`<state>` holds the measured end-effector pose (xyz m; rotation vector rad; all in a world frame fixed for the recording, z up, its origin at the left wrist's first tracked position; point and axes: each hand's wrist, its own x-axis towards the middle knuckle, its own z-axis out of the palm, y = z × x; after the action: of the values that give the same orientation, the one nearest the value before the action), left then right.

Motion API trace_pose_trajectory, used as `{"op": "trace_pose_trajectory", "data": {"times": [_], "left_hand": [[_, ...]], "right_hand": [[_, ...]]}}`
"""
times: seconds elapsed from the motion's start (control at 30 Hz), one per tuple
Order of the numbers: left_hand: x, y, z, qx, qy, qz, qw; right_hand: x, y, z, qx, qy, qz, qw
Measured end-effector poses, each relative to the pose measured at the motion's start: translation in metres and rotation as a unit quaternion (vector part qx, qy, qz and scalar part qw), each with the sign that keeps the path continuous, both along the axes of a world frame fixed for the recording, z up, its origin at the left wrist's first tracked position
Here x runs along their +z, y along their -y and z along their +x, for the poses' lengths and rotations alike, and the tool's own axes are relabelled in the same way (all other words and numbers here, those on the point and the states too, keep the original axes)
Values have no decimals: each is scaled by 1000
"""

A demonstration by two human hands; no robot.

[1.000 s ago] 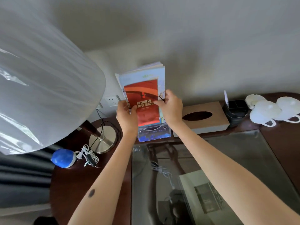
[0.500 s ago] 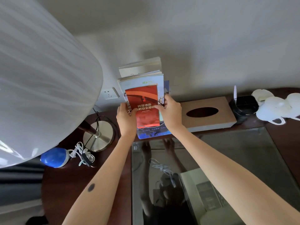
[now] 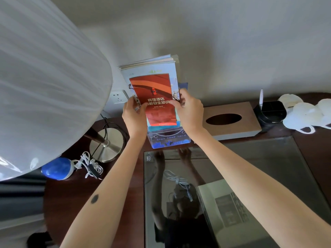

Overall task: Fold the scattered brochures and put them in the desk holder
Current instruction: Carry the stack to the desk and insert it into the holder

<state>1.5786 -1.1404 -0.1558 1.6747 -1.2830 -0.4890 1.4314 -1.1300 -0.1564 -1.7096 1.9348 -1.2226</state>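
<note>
our left hand (image 3: 134, 116) and right hand (image 3: 189, 111) pinch the red brochure's (image 3: 157, 99) side edges, holding it upright in the clear desk holder (image 3: 168, 139) before taller brochures (image 3: 148, 68).

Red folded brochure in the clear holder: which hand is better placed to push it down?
Probably the right hand: its fingers pinch the red folded brochure higher on its edge, while the left hand steadies it above the clear plastic desk holder.
</note>
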Motion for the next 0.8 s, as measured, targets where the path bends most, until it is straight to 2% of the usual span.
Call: {"op": "trace_pose_trajectory", "data": {"times": [0.47, 0.8], "left_hand": [[-40, -23, -2, 16, -33, 60, 998], [-58, -24, -2, 4, 12, 99, 995]], "right_hand": [[-43, -12, -2, 32, -18, 50, 998], [-71, -14, -4, 45, 4, 93, 995]]}}
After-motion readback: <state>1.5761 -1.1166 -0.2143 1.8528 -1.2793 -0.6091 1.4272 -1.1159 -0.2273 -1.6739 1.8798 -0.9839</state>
